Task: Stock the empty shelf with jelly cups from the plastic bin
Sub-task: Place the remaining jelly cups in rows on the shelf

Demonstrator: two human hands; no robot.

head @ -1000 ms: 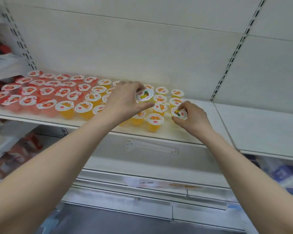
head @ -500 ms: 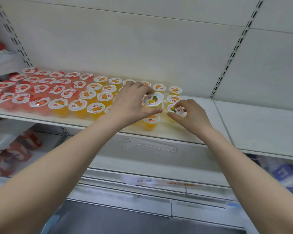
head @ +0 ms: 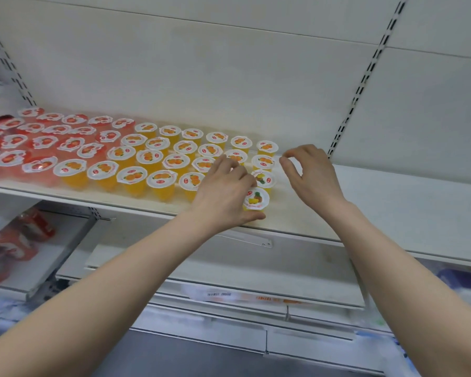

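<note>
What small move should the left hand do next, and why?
Probably let go: the left hand grips a pineapple jelly cup that seems to stand already on the shelf, at the front of the rightmost column. The right hand holds nothing.

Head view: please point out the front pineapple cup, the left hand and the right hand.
front pineapple cup point(head: 256, 199), head view, on its lid.
left hand point(head: 223, 191), head view, on its back.
right hand point(head: 317, 176), head view, on its back.
</note>
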